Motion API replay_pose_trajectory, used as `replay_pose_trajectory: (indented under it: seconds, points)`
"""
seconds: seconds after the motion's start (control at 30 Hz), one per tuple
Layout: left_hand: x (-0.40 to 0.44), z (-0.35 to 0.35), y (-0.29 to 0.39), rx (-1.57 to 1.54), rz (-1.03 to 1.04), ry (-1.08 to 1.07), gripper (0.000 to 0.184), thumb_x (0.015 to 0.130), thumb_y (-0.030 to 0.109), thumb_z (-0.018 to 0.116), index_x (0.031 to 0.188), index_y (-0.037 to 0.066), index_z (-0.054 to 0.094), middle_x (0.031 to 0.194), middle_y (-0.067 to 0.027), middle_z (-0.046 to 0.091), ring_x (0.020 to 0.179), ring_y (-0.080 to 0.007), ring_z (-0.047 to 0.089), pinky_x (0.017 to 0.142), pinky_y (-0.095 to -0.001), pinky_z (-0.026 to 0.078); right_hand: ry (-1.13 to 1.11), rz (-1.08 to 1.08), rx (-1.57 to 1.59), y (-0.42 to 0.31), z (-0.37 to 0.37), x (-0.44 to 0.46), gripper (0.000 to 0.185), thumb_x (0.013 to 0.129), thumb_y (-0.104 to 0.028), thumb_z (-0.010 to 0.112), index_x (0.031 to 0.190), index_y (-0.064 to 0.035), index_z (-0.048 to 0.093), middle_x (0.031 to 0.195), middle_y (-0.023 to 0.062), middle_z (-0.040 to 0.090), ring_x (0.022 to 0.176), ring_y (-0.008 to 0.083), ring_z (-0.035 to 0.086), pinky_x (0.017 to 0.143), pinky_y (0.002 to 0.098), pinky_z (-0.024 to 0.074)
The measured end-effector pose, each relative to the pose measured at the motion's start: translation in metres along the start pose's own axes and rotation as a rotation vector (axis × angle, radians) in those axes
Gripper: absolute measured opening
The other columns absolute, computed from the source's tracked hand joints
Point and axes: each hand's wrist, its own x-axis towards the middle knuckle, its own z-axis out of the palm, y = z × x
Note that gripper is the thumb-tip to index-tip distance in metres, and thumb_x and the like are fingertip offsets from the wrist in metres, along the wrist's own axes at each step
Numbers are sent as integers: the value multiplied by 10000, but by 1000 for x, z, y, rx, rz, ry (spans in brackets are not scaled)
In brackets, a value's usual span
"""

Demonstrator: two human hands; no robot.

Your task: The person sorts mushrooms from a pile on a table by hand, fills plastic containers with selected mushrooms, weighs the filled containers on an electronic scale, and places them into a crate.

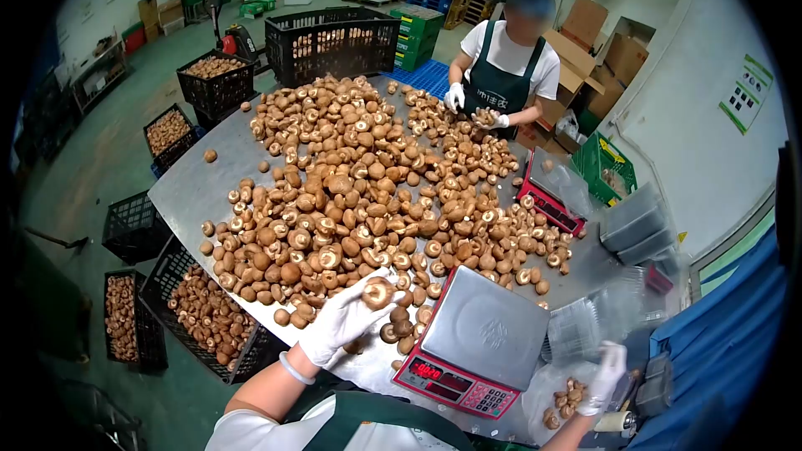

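Note:
My left hand, in a white glove, is closed around a brown shiitake mushroom, its pale underside and stem facing up. It is at the near edge of a large mushroom pile. A few darker mushrooms lie just beside it. To its right stands a red digital scale with a bare grey pan and lit red digits. My right hand, also gloved, is at the lower right, near several mushrooms on clear plastic. Its fingers are blurred, and I cannot see whether they grip anything.
Clear plastic trays are stacked at the right, with blurred ones nearer. A second red scale stands beyond. Across the metal table, a co-worker handles mushrooms. Black crates of mushrooms line the floor at left.

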Motion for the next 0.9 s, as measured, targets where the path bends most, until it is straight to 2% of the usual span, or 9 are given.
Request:
replay_pose_trajectory:
  seconds: [0.1,0.23,0.3,0.37,0.43,0.5,0.6,0.77,0.9]
  points:
    - [12,16,-20,298,-10,-49,532,951,245,537,1377,-26,368,1357,-189,448,1244,-274,478,1008,-368,445,-494,-637,-471,-25,50,-54,174,828,-149,618,696,-42,580,697,108,550,720,269,543,688,371,434]
    - [24,57,-52,1109,-68,-112,519,906,264,611,1369,92,452,1314,-103,525,1149,-198,537,940,-273,447,-838,-554,-540,-10,95,-110,180,752,-232,690,695,-92,594,697,68,593,733,265,573,769,405,428]
    - [52,41,-73,1630,396,-472,494,894,264,610,1354,140,476,1314,-106,529,1138,-235,556,931,-310,463,-870,-586,-564,-6,101,-117,179,760,-231,686,692,-101,584,688,60,585,730,252,578,792,411,426]
    - [81,15,-100,1900,505,-566,502,882,261,614,1348,138,474,1325,-127,511,1147,-283,552,926,-348,473,-865,-569,-544,-4,104,-119,180,761,-242,689,706,-107,584,704,59,590,744,260,578,842,448,415]
    - [87,22,-103,2090,348,-655,487,868,253,607,1308,81,487,1325,-157,495,1230,-327,474,976,-386,441,-757,-591,-616,3,104,-122,181,753,-251,697,723,-111,587,736,52,594,767,267,574,899,503,389]
    - [82,10,-107,2114,600,-741,473,866,251,607,1277,44,501,1303,-161,503,1250,-339,445,1014,-417,401,-822,-517,-680,-4,102,-119,199,753,-286,702,795,-111,619,829,60,619,895,280,578,950,545,355]
    - [55,2,-81,2004,586,-725,451,870,274,605,1245,39,522,1259,-150,525,1231,-326,458,1014,-418,390,-806,-429,-658,-29,97,-114,321,770,-348,694,967,-102,640,1017,87,629,1118,327,515,1004,551,306]
    - [-20,-28,13,2149,487,-562,365,873,267,578,1173,61,557,1169,-121,564,1137,-290,519,931,-386,439,-520,-496,-584,-64,112,-108,241,793,-206,667,947,-29,612,949,135,622,976,364,561,913,441,421]
    - [-74,-39,98,2290,436,-346,364,895,292,561,1185,73,585,1124,-122,607,1051,-295,579,885,-376,472,-514,-434,-503,-107,172,-127,245,746,-173,704,933,-38,621,942,128,629,983,342,576,889,427,428]
